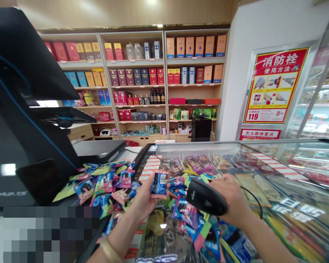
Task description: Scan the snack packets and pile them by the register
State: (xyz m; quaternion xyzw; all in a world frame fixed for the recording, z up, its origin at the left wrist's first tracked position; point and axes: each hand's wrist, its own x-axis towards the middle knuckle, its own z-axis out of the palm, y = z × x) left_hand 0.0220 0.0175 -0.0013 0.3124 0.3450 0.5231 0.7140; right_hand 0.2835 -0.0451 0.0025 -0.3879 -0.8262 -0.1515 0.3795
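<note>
My left hand (146,200) grips a small blue and pink snack packet (159,184), its white barcode label facing up toward me. In my right hand (233,195) is a black handheld barcode scanner (205,197), its head pointing left toward the packet with a gap between them. Beneath and around the scanner, a pile of similar packets (185,212) in blue, pink and green lies on the glass freezer top. Another heap of such packets (104,180) sits to the left of my left hand. A bracelet (111,250) circles my left wrist.
On the left stands a dark checkout terminal (24,91), with a flat black device (98,148) behind the left heap. A scanner cord (256,197) loops by my right wrist. Wrapped ice creams (200,164) show through the glass. Shelves of boxes (138,76) line the back wall.
</note>
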